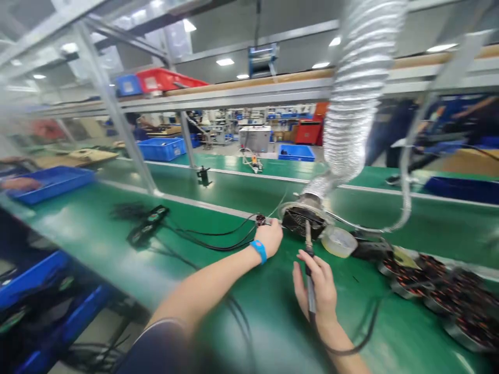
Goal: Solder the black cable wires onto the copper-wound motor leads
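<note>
Holding a soldering-iron-like tool (311,298) upright over the green bench (273,317), right hand (325,293) loosely curled about the handle. Just beyond, pinching a small round part (260,219) in the left hand (272,238), bent nearly closed, fingertips partly hidden. Likely at the lining-up step, tip and part apart; calling for a steady left hold. Beyond, near the tip, a black grille (295,221), then a silver duct (353,104).
</note>
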`<state>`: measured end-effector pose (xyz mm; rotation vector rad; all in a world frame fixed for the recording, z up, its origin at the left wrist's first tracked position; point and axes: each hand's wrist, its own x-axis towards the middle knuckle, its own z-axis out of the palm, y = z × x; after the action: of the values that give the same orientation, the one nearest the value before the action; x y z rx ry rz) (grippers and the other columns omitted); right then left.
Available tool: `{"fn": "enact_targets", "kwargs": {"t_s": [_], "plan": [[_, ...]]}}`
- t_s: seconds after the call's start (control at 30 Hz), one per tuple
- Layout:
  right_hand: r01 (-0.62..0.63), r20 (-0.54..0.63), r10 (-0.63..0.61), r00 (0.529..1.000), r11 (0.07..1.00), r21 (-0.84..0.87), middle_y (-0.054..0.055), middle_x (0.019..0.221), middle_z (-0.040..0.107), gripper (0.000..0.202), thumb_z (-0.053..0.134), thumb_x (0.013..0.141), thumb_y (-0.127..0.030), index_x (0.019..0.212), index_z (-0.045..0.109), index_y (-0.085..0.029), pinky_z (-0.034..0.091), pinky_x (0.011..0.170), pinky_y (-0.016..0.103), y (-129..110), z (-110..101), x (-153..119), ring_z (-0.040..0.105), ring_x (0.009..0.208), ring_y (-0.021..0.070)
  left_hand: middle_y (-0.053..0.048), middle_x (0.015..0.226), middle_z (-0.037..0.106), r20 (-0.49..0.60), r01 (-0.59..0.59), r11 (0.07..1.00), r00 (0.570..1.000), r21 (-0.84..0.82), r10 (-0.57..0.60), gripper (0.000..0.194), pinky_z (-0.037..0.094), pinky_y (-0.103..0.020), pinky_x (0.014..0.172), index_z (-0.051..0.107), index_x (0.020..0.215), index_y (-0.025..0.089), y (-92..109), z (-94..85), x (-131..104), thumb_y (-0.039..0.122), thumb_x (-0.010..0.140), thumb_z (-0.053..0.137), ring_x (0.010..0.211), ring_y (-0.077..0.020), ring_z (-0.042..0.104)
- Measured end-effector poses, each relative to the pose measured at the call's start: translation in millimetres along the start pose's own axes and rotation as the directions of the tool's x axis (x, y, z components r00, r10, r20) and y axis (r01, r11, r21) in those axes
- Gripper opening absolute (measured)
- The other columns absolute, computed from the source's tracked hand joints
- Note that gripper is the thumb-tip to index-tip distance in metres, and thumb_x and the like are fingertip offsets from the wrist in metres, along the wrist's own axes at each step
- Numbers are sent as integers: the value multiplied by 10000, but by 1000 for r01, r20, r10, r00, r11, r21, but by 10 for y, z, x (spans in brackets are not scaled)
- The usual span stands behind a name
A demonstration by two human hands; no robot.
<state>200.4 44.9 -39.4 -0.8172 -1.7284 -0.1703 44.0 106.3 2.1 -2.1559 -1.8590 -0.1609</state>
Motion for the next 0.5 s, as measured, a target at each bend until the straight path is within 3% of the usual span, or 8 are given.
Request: {"fn": "enact_targets", "kwargs": {"t_s": [0.1, 0.2, 0.27, 0.33, 0.37, 0.43, 0.5], "plan": [[-8, -6, 8, 1000, 999, -40, 85, 1033, 645, 450, 650, 899, -187, 1338, 562, -225, 554, 822, 363, 39, -11, 1, 661, 923, 223, -237, 1286, 493, -4, 67, 998, 998, -16, -67, 313, 556, -299, 654, 621, 1189, 21, -14, -36, 83, 141, 955, 451, 800, -205, 720], [-12, -2, 12, 1000, 999, -38, 82, 1027, 653, 498, 670, 885, -180, 1363, 541, -237, 546, 834, 378, 22, -43, 4, 655, 942, 238, -216, 1269, 502, -18, 73, 995, 997, -68, -74, 437, 553, -305, 668, 572, 1275, 47, -27, -125, -75, 343, 954, 550, 830, -217, 710], [-3, 15, 3, 1000, 1000, -13, 83, 1024, 650, 512, 671, 883, -182, 1370, 531, -245, 548, 829, 384, -24, -69, 16, 650, 946, 244, -164, 1210, 550, -27, 56, 976, 998, -211, -63, 559, 549, -309, 707, 591, 1257, 111, -57, -235, -350, 512, 872, 649, 881, -230, 694], [16, 49, -17, 999, 1000, 10, 90, 1032, 641, 496, 649, 893, -191, 1370, 524, -246, 552, 828, 389, -82, -98, 40, 643, 956, 249, -104, 1092, 611, 54, 60, 878, 998, -475, -39, 552, 537, -298, 755, 669, 1117, 155, -123, -372, -705, 598, 789, 705, 870, -210, 675], [14, 56, -15, 998, 1000, 22, 94, 1040, 639, 485, 626, 904, -184, 1373, 518, -243, 551, 834, 390, -112, -115, 57, 636, 972, 250, -75, 1004, 635, 127, 35, 796, 991, -604, 53, 524, 528, -280, 764, 698, 1042, 165, -166, -441, -887, 596, 748, 745, 852, -195, 664], [20, 56, -22, 998, 999, 32, 91, 1041, 636, 446, 559, 930, -156, 1365, 513, -244, 546, 835, 379, -171, -162, 106, 629, 970, 238, -42, 926, 659, 226, 0, 631, 933, -776, 279, 380, 510, -235, 719, 719, 993, 184, -257, -557, -1225, 481, 763, 778, 832, -169, 648], [24, 47, -25, 999, 1000, 1, 94, 1054, 629, 393, 508, 953, -143, 1336, 525, -229, 535, 811, 351, -235, -221, 178, 626, 939, 217, -36, 854, 663, 262, 14, 622, 914, -783, 309, 229, 501, -231, 711, 725, 855, 185, -336, -607, -1516, 371, 919, 609, 788, -152, 641]]}}
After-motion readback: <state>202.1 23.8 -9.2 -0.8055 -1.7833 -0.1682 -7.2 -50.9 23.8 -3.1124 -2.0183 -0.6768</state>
